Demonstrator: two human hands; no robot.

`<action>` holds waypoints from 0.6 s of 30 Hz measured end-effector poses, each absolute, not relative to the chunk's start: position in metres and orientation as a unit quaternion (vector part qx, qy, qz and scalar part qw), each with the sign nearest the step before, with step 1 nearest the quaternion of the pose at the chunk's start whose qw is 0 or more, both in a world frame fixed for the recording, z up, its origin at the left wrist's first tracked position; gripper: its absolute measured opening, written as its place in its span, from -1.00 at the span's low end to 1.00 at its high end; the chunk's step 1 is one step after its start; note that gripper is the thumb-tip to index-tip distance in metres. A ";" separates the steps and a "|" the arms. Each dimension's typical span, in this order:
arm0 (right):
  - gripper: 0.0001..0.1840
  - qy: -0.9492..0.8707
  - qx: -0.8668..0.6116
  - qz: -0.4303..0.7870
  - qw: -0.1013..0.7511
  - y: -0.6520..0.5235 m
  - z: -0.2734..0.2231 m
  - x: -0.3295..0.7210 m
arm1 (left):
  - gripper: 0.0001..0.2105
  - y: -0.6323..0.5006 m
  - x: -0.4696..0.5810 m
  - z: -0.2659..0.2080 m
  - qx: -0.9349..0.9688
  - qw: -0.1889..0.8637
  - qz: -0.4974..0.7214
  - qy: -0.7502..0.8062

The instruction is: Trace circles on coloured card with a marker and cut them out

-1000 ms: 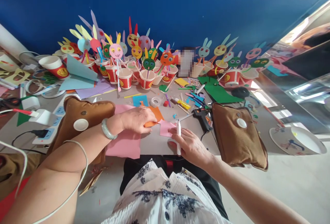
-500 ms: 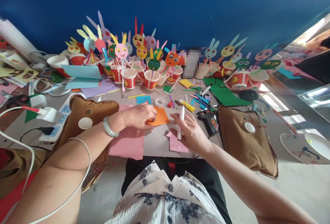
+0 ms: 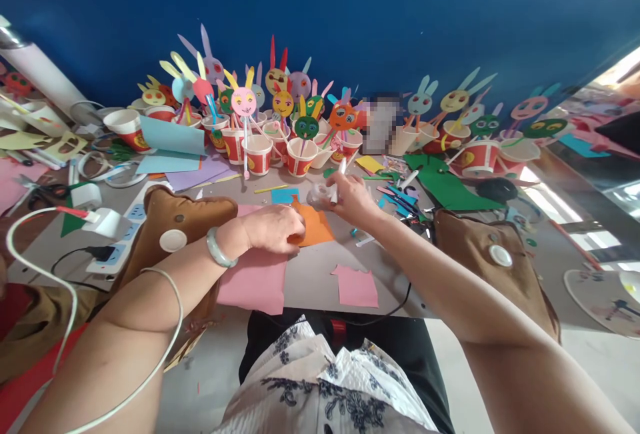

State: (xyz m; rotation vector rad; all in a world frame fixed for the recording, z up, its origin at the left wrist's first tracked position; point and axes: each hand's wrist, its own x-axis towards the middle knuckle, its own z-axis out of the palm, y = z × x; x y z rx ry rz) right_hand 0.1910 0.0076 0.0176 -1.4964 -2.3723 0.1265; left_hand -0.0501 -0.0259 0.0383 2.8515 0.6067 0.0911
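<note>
My left hand (image 3: pixel 275 229) is closed, its curled fingertips on a sheet of orange paper (image 3: pixel 316 224); what lies beneath the fingers is hidden. Pink paper (image 3: pixel 250 291) spreads under that wrist. Farther right, my right hand (image 3: pixel 356 197) grips a slim white pen (image 3: pixel 343 166) that sticks up between its fingers. Those fingers are at a clear roll of tape (image 3: pixel 316 195); whether they hold it I cannot tell. A torn-edged pink piece (image 3: pixel 357 287) lies near the front edge of the table. Blue paper (image 3: pixel 285 195) is just behind the orange sheet.
Red-and-white paper cups (image 3: pixel 257 156) with paper rabbit heads on sticks line the back. Brown cushions (image 3: pixel 193 221) flank the work area. A power strip (image 3: pixel 123 237) with plugs is at left, green paper (image 3: pixel 450 184) at right. A loose white cable (image 3: pixel 175 301) crosses my left forearm.
My right hand has moved forward from beside the pink piece to the tape roll, with the white pen still in it. My left hand stays on the orange paper.
</note>
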 end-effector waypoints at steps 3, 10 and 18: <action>-0.69 -0.835 -0.509 0.043 0.205 0.001 0.016 0.192 | -0.77 -0.025 -0.050 0.036 0.967 0.122 0.025 0.220; -0.54 -0.877 -0.432 0.076 0.196 -0.026 0.016 0.198 | -0.78 -0.023 -0.050 0.034 0.971 0.110 0.039 0.209; -0.88 -0.878 -0.432 0.032 0.204 -0.079 0.027 0.262 | -0.86 -0.041 -0.035 0.034 0.973 0.179 0.079 0.127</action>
